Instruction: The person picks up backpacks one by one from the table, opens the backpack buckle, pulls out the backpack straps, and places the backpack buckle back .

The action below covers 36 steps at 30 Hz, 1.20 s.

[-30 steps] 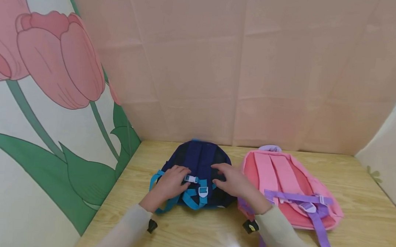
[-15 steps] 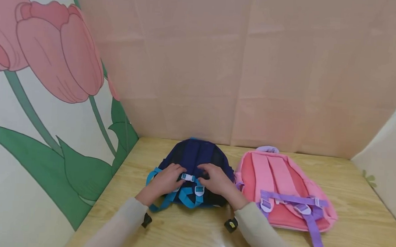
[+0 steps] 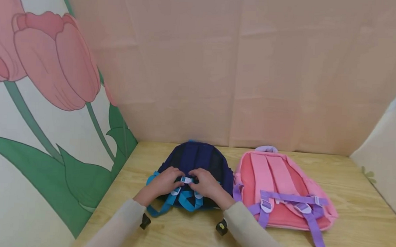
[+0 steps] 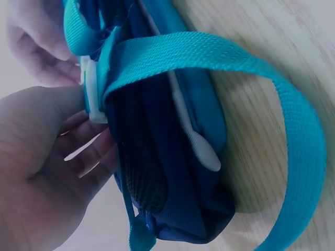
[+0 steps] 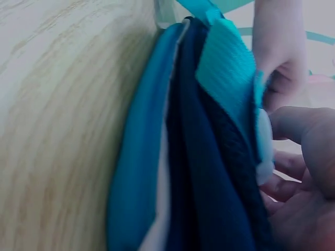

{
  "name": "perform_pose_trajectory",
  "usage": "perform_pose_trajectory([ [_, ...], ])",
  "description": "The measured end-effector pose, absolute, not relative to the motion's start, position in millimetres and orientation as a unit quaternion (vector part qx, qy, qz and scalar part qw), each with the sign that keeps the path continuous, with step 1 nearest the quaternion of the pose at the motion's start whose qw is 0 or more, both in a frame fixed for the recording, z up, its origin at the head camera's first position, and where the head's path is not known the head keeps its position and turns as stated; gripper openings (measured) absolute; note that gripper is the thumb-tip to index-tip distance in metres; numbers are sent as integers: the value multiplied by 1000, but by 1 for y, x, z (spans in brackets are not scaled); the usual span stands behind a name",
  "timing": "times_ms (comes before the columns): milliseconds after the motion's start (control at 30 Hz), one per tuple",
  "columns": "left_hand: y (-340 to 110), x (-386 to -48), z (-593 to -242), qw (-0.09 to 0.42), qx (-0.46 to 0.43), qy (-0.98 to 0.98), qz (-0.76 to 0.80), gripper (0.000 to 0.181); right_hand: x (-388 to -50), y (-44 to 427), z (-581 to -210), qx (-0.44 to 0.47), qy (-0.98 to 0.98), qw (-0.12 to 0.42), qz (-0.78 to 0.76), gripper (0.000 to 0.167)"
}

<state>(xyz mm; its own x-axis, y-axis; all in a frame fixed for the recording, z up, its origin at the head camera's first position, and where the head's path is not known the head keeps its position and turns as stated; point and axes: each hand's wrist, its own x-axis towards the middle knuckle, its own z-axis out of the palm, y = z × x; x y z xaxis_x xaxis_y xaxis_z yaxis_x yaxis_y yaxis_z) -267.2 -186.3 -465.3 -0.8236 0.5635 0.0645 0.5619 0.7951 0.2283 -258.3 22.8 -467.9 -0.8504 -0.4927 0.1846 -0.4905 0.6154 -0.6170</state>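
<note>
A dark navy backpack (image 3: 196, 156) lies straps-up on the table, with bright blue webbing straps (image 3: 191, 204). Across its middle runs a short blue strap with a white side-release buckle (image 3: 186, 180), which looks fastened. My left hand (image 3: 162, 181) pinches the buckle's left end, fingers bent above it and thumb below. At the right end my right hand (image 3: 208, 183) pinches in the same way. In the left wrist view, a white strap adjuster (image 4: 94, 91) lies by the left thumb. The right wrist view shows another white plastic piece (image 5: 264, 141) beside the right thumb; fingertip contact is partly hidden.
A pink backpack (image 3: 282, 178) with purple straps (image 3: 316, 232) lies close on the right, nearly touching the navy one. Behind the wooden table (image 3: 363, 219) hangs a beige cloth (image 3: 187, 64). A tulip-printed panel (image 3: 55, 58) stands on the left.
My right hand has moved left from the navy backpack's right side to the buckle's right end. My left hand stays at the buckle's left end. The head view has shifted slightly.
</note>
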Motion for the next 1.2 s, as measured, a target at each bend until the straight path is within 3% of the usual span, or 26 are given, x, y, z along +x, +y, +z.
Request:
perform_pose_trajectory([
  [700, -192, -267, -465, -4, 305, 939, 160, 22, -265, 15, -481, -235, 912, 11, -336, 17],
  [1200, -193, -268, -471, -5, 301, 939, 168, 22, -265, 14, -488, -232, 914, -21, -332, 12],
])
